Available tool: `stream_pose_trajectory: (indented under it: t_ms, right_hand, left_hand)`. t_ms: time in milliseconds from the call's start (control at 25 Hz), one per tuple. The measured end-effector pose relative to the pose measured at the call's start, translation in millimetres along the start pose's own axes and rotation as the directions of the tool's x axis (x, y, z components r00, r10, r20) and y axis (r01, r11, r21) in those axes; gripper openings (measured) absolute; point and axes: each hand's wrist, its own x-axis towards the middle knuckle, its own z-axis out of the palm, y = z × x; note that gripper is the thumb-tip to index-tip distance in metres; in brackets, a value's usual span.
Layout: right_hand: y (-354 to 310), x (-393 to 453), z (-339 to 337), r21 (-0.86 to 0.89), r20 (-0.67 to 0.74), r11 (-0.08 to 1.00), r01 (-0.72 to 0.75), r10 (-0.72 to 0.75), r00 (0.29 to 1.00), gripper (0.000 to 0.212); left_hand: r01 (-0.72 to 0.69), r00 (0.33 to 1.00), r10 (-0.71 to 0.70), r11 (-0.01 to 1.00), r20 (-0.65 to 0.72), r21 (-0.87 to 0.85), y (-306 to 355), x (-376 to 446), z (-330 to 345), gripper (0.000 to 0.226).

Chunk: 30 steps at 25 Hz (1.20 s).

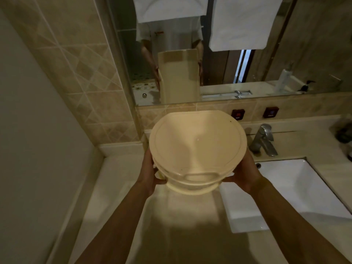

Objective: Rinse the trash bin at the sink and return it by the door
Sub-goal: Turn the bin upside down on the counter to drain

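A cream plastic trash bin [196, 147] with its lid closed is held upright over the counter, to the left of the sink. My left hand [150, 170] grips its left side just under the lid rim. On the bin's right side my right hand [245, 172] grips at the same height. The white rectangular sink basin [285, 193] lies to the right, and the chrome faucet [263, 140] stands behind it. The mirror reflects the bin's tall body between both hands.
A pale stone counter [182, 221] runs under the bin. A tiled wall [80, 77] and a plain wall close the left side. The mirror [247, 69] shows hanging white towels and a soap pump bottle [284, 77]. Two dark hot and cold markers [238, 113] sit on the backsplash.
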Motion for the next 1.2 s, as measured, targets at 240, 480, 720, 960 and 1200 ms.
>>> stream_pose_trajectory:
  t_ms: [240,480,720,960,1200]
  right_hand:
    - [-4,-28,-9,0.07,0.068,0.994,0.08,-0.085,0.994,0.037]
    - [8,-44,-15,-0.121,0.086,0.989,0.089,-0.079,0.993,0.069]
    - [10,-73,-25,-0.163,0.037,0.966,0.2,-0.196,0.98,0.096]
    - [-1,-106,-48,0.027,0.07,0.964,0.265,-0.266,0.961,0.086]
    - [1,-122,-54,0.123,-0.098,0.958,0.258,-0.247,0.964,0.055]
  left_hand:
    - [-0.216,0.958,0.244,0.959,0.148,-0.181,-9,-15,-12,0.022]
    - [-0.275,0.946,0.292,0.953,0.143,-0.128,-10,-36,-12,0.055]
    - [-0.377,0.915,0.387,0.921,0.112,-0.101,-25,-75,18,0.056]
    - [-0.441,0.894,0.446,0.893,0.05,-0.088,-45,-120,52,0.069]
    - [-0.558,0.826,0.556,0.83,-0.091,0.007,-54,-164,59,0.063]
